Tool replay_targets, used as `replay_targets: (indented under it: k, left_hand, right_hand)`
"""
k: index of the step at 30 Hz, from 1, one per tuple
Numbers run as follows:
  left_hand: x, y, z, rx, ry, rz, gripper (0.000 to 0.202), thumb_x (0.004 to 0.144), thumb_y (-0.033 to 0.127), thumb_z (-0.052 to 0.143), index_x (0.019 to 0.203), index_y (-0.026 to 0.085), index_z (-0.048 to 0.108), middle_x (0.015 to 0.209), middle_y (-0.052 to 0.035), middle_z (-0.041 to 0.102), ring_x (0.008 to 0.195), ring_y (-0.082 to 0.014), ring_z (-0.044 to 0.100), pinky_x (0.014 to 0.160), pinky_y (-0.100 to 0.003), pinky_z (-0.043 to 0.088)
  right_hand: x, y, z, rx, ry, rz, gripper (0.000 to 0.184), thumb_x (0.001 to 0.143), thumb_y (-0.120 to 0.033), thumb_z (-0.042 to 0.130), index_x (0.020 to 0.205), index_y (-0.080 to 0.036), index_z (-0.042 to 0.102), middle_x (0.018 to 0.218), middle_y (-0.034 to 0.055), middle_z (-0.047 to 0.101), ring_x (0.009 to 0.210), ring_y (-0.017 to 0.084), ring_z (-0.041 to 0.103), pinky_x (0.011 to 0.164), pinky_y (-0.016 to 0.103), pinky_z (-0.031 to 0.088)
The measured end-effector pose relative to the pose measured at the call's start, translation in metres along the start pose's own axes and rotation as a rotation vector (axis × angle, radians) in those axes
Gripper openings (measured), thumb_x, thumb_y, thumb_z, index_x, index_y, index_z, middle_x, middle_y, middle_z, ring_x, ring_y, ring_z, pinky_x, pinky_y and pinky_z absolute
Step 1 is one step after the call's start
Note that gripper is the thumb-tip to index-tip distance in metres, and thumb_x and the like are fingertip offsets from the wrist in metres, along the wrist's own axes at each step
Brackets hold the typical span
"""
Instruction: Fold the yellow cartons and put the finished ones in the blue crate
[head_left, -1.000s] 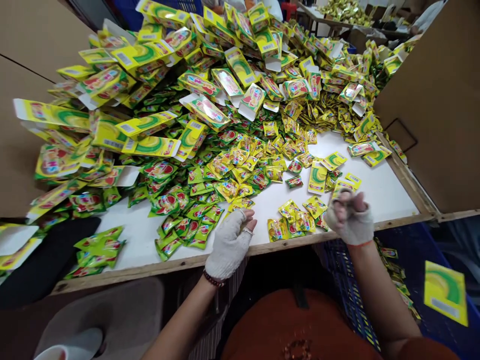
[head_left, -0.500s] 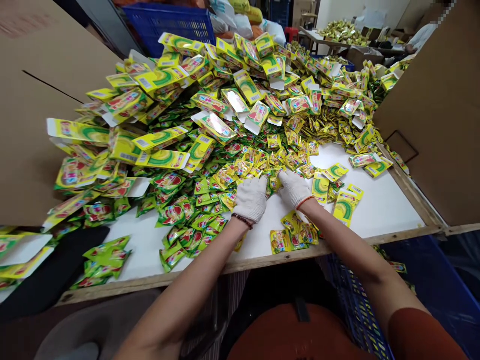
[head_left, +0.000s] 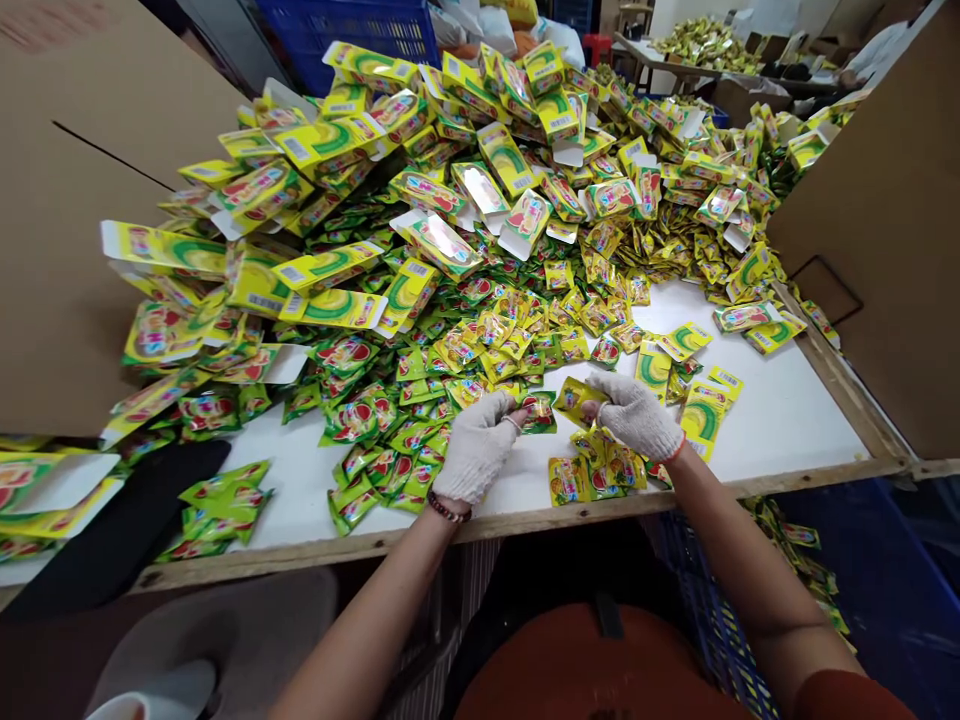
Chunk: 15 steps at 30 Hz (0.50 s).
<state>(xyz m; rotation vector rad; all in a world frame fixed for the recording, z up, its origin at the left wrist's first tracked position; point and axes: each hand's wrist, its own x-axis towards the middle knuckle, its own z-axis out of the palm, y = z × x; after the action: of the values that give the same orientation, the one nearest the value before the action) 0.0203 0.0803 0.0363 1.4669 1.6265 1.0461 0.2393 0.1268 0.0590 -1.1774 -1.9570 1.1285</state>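
My left hand (head_left: 480, 445), in a white knit glove with bare fingertips, pinches a small green sachet (head_left: 538, 411) with a red fruit print. To its right, my right hand (head_left: 637, 412), gloved the same way, grips a yellow sachet (head_left: 576, 398). Both sachets are held just above the white tabletop, a short gap apart. Below my right hand lies a small cluster of yellow and green sachets (head_left: 600, 478) near the table edge. Left of my left hand spreads a heap of green sachets (head_left: 397, 460); loose yellow sachets (head_left: 495, 335) lie beyond the hands.
Printed yellow cartons (head_left: 315, 150) form a tall pile at the back. Cardboard walls (head_left: 870, 230) stand on both sides. Flattened cartons (head_left: 701, 415) lie on the right. A wooden edge (head_left: 405, 540) borders the table; a blue crate (head_left: 885, 570) stands below right. A person's sleeve shows at back right.
Both hands have drawn back from the loose yellow sachets toward me and moved apart. A green sachet now shows in the left and a yellow one in the right. The view has shifted slightly.
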Motion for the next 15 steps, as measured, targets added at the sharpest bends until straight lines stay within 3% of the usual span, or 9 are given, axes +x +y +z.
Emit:
replay_targets:
  k: [4, 9, 12, 15]
  left_hand:
    - [-0.008, -0.003, 0.004, -0.002, 0.026, 0.012, 0.024, 0.079, 0.039, 0.061, 0.066, 0.019, 0.057, 0.061, 0.0033, 0.050, 0.061, -0.0133, 0.044, 0.058, -0.025, 0.035]
    - [-0.018, 0.016, 0.011, -0.143, -0.186, -0.020, 0.026, 0.082, 0.042, 0.057, 0.073, 0.017, 0.060, 0.067, 0.0019, 0.055, 0.065, -0.0134, 0.047, 0.060, -0.025, 0.037]
    - [-0.021, 0.023, 0.012, -0.091, -0.210, -0.007, 0.030, 0.084, 0.045, 0.055, 0.072, 0.017, 0.058, 0.067, 0.0025, 0.052, 0.065, -0.0128, 0.046, 0.061, -0.025, 0.037]
    - [-0.022, 0.024, 0.014, -0.065, -0.204, 0.007, 0.030, 0.082, 0.046, 0.059, 0.071, 0.018, 0.056, 0.067, 0.0029, 0.052, 0.065, -0.0126, 0.045, 0.061, -0.025, 0.036]
  right_hand:
    - [-0.007, -0.005, -0.003, 0.044, -0.037, -0.013, 0.012, 0.084, -0.028, 0.058, 0.079, -0.018, 0.064, 0.075, -0.0014, 0.060, 0.069, 0.014, 0.051, 0.066, 0.025, 0.043]
    - [-0.007, -0.012, -0.001, -0.058, -0.210, 0.026, 0.021, 0.080, -0.031, 0.061, 0.066, -0.017, 0.053, 0.063, -0.0044, 0.046, 0.063, 0.011, 0.041, 0.056, 0.022, 0.032]
    - [-0.007, -0.010, 0.003, -0.092, -0.202, 0.091, 0.024, 0.079, -0.032, 0.060, 0.064, -0.018, 0.048, 0.061, -0.0053, 0.040, 0.061, 0.010, 0.037, 0.053, 0.022, 0.027]
    - [-0.008, -0.005, 0.010, -0.131, -0.133, 0.073, 0.023, 0.077, -0.031, 0.063, 0.066, -0.018, 0.048, 0.063, -0.0048, 0.043, 0.064, 0.011, 0.040, 0.056, 0.023, 0.029]
